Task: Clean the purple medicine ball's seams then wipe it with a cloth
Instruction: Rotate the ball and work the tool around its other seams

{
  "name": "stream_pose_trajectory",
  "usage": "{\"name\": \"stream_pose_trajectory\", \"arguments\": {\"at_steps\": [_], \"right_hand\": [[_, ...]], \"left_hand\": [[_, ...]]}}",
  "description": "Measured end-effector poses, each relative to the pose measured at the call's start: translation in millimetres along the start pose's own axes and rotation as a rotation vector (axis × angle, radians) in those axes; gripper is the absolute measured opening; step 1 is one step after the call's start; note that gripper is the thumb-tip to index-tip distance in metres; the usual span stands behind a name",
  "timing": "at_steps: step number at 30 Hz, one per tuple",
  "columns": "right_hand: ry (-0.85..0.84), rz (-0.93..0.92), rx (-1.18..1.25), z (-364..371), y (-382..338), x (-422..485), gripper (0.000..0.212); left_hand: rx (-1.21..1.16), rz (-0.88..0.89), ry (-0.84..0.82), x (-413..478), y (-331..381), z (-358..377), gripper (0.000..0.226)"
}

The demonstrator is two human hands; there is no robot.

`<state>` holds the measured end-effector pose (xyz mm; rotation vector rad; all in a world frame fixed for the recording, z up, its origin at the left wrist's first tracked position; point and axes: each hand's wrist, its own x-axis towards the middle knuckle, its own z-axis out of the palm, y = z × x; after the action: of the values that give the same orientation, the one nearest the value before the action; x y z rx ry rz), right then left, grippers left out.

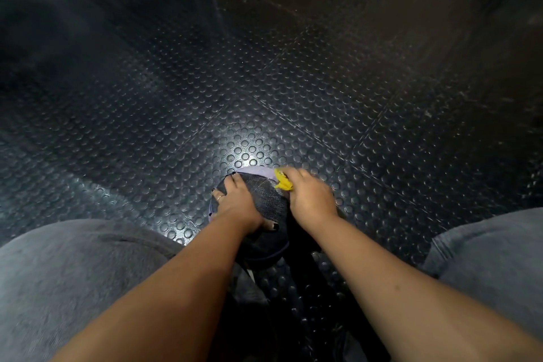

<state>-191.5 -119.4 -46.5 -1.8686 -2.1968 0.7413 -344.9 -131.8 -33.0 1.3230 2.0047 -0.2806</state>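
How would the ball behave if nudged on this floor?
Probably rolls: the ball is round and sits on the floor with only the left hand resting on top. Its dark panel looks textured, so it is likely grippy rather than slippery.

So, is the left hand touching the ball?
Touching. The head view shows the left hand spread on the dark panel of the ball, with no gap under palm or fingers. The right hand holds a yellow cloth beside it.
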Motion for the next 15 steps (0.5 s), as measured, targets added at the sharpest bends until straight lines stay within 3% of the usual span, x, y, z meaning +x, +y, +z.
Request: {"name": "stream_pose_trajectory", "arguments": {"at_steps": [7, 15], "right_hand": [[-0.068, -0.109, -0.095, 20.3, -3.7, 1.8, 0.061], [-0.106, 0.015, -0.049, 23.9, 33.5, -24.2, 0.049]], "left_hand": [[0.003, 0.03, 0.03, -4.3, -0.9, 3.3, 0.15], [0.016, 0.042, 0.048, -3.9, 4.4, 0.8, 0.148]]}}
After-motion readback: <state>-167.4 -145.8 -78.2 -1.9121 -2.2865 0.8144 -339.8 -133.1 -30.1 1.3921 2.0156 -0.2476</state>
